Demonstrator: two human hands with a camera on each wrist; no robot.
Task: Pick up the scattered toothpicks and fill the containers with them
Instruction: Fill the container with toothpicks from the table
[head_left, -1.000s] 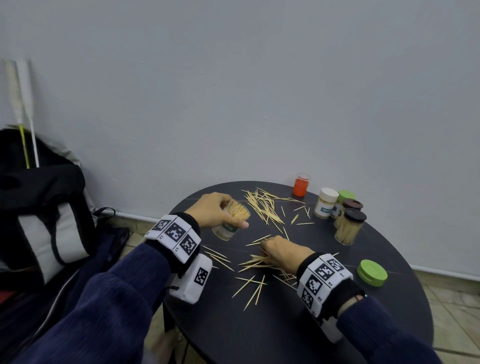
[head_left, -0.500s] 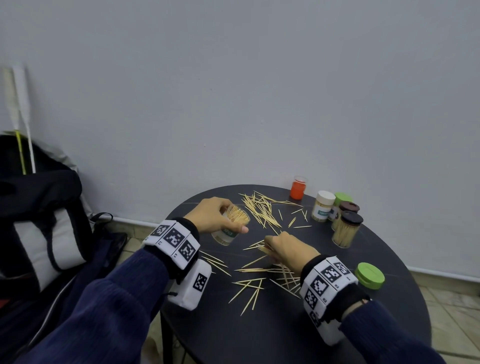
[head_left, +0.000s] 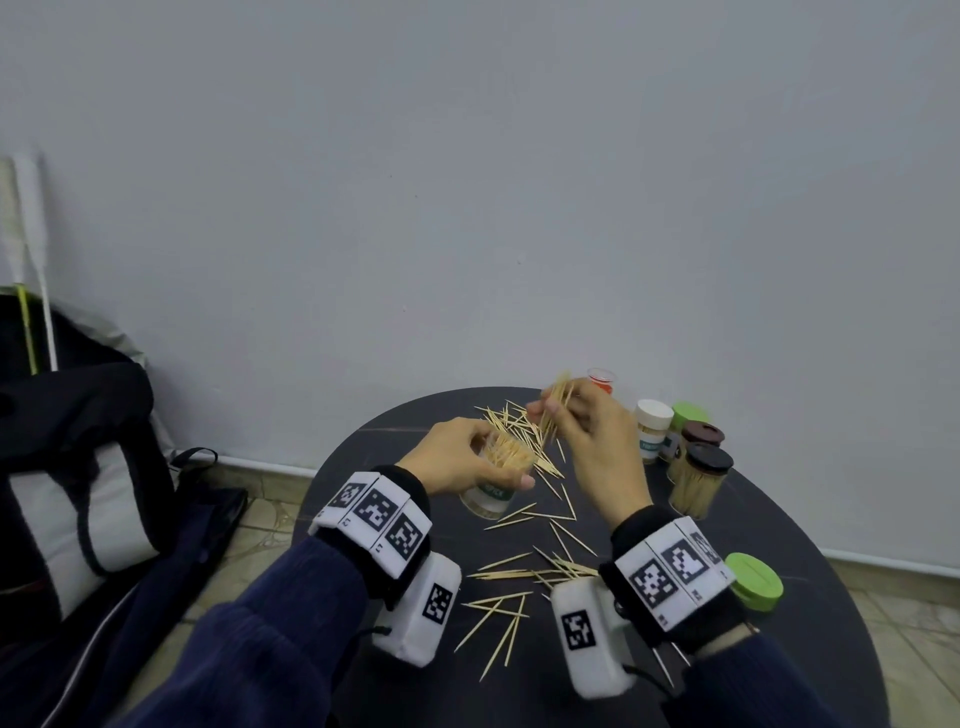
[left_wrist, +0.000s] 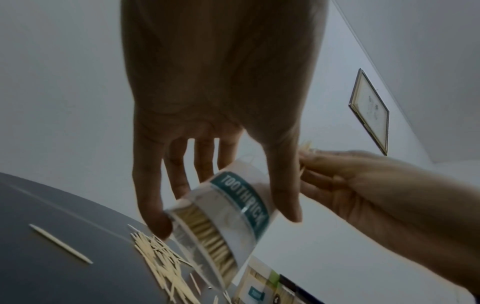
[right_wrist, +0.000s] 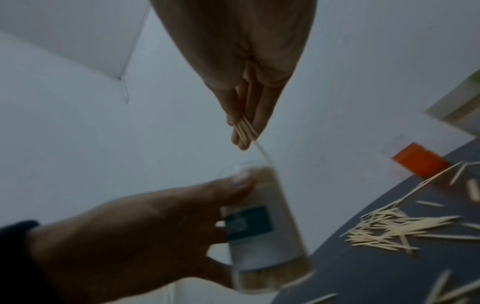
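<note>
My left hand (head_left: 462, 462) grips a clear toothpick container (head_left: 493, 493) with a teal label, held off the round black table (head_left: 597, 686) and nearly full of toothpicks. The same container (left_wrist: 223, 218) shows tilted in the left wrist view, with fingers and thumb around it. My right hand (head_left: 582, 431) is raised just right of the container's mouth and pinches a small bundle of toothpicks (head_left: 556, 405). In the right wrist view the bundle (right_wrist: 244, 129) points down at the container (right_wrist: 262, 226). Loose toothpicks (head_left: 524, 566) lie scattered on the table, with a denser pile (head_left: 514, 421) at the back.
At the back right stand an orange cup (head_left: 605, 382), a white-lidded jar (head_left: 652, 436), a green-lidded jar (head_left: 685, 415) and two dark-lidded jars (head_left: 698, 483) with toothpicks inside. A loose green lid (head_left: 753, 582) lies at the right edge. A black bag (head_left: 78, 467) sits left of the table.
My right hand has lifted from the table with a bundle of toothpicks and moved up beside the container's mouth. The left hand kept hold of the container.
</note>
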